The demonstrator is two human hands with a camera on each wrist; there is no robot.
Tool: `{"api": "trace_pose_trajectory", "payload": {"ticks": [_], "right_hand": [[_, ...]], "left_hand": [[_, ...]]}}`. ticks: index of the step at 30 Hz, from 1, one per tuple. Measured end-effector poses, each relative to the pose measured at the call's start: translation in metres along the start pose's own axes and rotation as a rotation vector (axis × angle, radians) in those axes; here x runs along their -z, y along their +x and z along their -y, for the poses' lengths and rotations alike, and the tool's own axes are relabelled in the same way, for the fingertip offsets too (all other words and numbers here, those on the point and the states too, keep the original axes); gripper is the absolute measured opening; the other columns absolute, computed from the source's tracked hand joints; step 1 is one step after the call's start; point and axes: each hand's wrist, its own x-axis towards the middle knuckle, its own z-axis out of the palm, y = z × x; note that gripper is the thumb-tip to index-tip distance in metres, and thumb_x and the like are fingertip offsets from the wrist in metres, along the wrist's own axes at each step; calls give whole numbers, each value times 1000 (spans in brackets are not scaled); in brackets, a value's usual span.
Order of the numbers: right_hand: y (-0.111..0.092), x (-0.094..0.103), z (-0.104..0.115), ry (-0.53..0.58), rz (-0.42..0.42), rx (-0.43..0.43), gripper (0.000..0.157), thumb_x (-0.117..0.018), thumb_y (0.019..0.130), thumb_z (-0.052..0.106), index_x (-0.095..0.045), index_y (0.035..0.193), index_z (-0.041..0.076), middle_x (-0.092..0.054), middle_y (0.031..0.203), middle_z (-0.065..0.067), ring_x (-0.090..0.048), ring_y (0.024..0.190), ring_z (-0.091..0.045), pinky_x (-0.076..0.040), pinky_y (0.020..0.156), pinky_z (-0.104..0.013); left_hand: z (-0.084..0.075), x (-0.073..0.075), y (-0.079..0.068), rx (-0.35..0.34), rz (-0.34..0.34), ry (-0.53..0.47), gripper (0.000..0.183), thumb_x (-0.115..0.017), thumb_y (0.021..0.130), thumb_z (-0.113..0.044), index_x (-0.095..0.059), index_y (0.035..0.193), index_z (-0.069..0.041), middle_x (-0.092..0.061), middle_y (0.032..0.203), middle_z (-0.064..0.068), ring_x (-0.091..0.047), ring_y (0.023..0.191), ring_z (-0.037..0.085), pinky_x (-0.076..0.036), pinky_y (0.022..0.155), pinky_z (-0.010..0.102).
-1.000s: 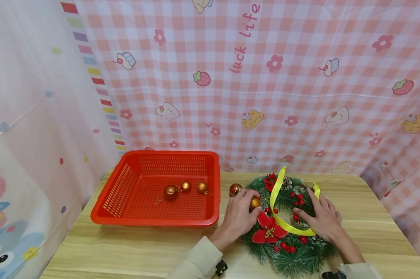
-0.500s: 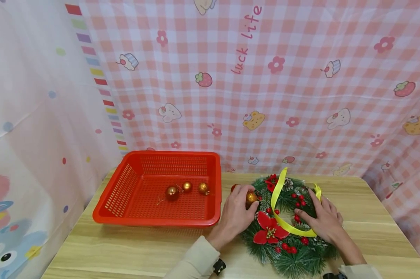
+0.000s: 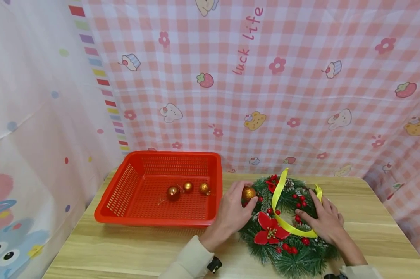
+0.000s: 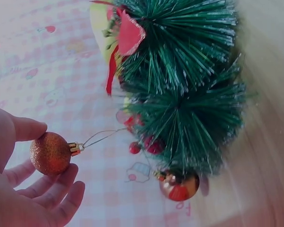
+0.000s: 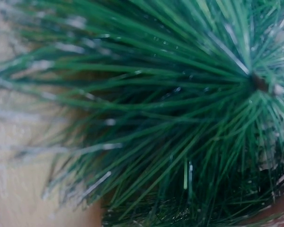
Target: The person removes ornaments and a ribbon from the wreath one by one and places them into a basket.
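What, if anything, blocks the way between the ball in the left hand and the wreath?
Nothing visible: the left wrist view shows only the cord of the glittery ball running across the gap toward the wreath.

The head view is bright and clear, while green needles (image 5: 180, 101) blur in the right wrist view

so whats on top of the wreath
On the wreath are a yellow ribbon, a large red flower, a smaller red flower and red berries. The right hand rests on its right side, and whatever lies beneath that hand cannot be seen.
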Motion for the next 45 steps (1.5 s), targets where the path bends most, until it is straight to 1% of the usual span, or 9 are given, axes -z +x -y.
{"api": "trace_pose_trajectory", "payload": {"ticks": [4,13,16,20,23,31,38,41,45], "right_hand": [[0,0,-1,2,4,-3,91,-43,88,63,5,151,18,-3,146,-35,-4,127,-60,-9,87,-75],[0,-1,-2,18,10,-12,94,-44,86,66,4,151,17,-3,147,-35,-3,127,-60,-7,88,-75],[0,-1,-3,20,10,-13,94,-44,86,66,4,151,18,-2,147,-35,-3,127,-60,-8,88,-75],[0,-1,-4,20,11,-15,94,-44,86,65,5,151,18,-2,147,-35,-3,127,-60,-8,87,-75],[0,-1,-4,18,13,-15,93,-44,86,65,5,151,18,-2,147,-35,-3,127,-60,-8,87,-75],[1,-2,-4,21,20,-18,93,-44,86,65,5,151,19,-1,147,-35,-3,127,-60,-9,87,-75],[1,-1,-2,24,18,-11,93,-44,87,65,5,151,18,-1,147,-35,-2,127,-60,-8,87,-75],[1,-1,-1,24,18,-8,93,-44,87,65,5,151,18,-1,147,-35,-2,127,-61,-8,87,-75],[1,-1,-1,20,16,-6,93,-44,87,65,5,151,18,-1,147,-35,-3,127,-61,-8,87,-75]], "left_hand": [[3,9,-2,-14,-20,11,32,-65,87,-22,-54,117,-16,-58,107,2,-59,79,11,-49,64,16],[12,33,-3,21,-54,74,35,-68,85,-23,-56,116,-13,-58,105,1,-57,84,11,-48,68,22],[17,41,-4,20,-65,75,36,-68,85,-22,-55,118,-13,-58,108,0,-57,90,12,-48,73,26],[24,51,-5,27,-91,58,35,-68,85,-20,-55,117,-15,-58,107,-1,-56,90,11,-49,72,29],[31,57,-8,38,-111,64,34,-69,84,-19,-55,115,-15,-58,104,-1,-56,88,10,-49,70,30],[45,69,-14,52,-146,120,35,-70,83,-21,-57,115,-15,-60,109,0,-57,101,14,-47,84,35],[57,81,-18,42,-194,132,36,-72,80,-16,-57,112,-13,-61,106,1,-56,95,13,-47,82,33],[62,86,-20,72,-193,135,36,-72,81,-15,-56,113,-12,-60,107,3,-56,97,14,-47,84,33],[66,90,-23,147,-184,127,36,-71,81,-16,-56,113,-13,-59,108,3,-54,98,15,-47,85,35]]}}
